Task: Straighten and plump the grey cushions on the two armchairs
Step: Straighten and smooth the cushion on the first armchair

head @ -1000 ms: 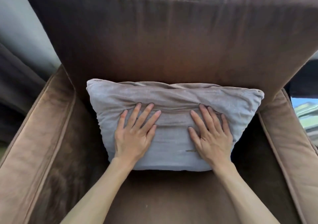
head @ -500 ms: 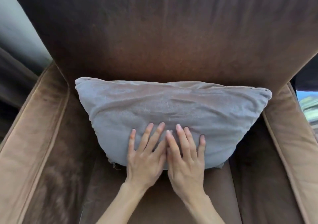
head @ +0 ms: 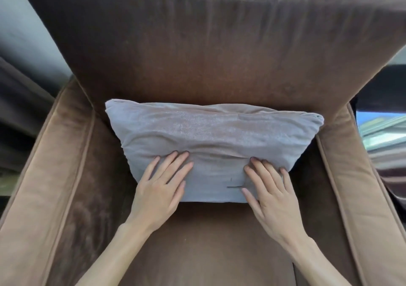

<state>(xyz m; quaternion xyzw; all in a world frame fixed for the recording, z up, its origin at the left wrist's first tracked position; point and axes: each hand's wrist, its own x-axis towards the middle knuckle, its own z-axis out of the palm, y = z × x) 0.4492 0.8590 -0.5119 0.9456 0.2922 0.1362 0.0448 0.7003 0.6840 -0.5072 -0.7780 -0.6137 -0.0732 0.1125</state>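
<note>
Hands press cushion (head: 211, 136) (both flat).

We press our left hand (head: 161, 186) and right hand (head: 271, 192) flat on the wrinkled grey fabric cushion (head: 211, 136) leaning against the brown velvet armchair's (head: 208, 51) far backrest

Upper left of frame: pale grey-white wall surface (head: 24, 33), blurred. Below it, along the left edge, dark brown-grey folds (head: 19, 110), maybe a curtain or other furniture, cannot tell. Right edge, mid-height: bright window or glass pane (head: 382, 130) with daylight and blurred greenish-blue shapes. Above it a dark area (head: 386, 83). Below the window, striped dark band (head: 393, 171), unclear. Light is soft daylight from the right.
</note>
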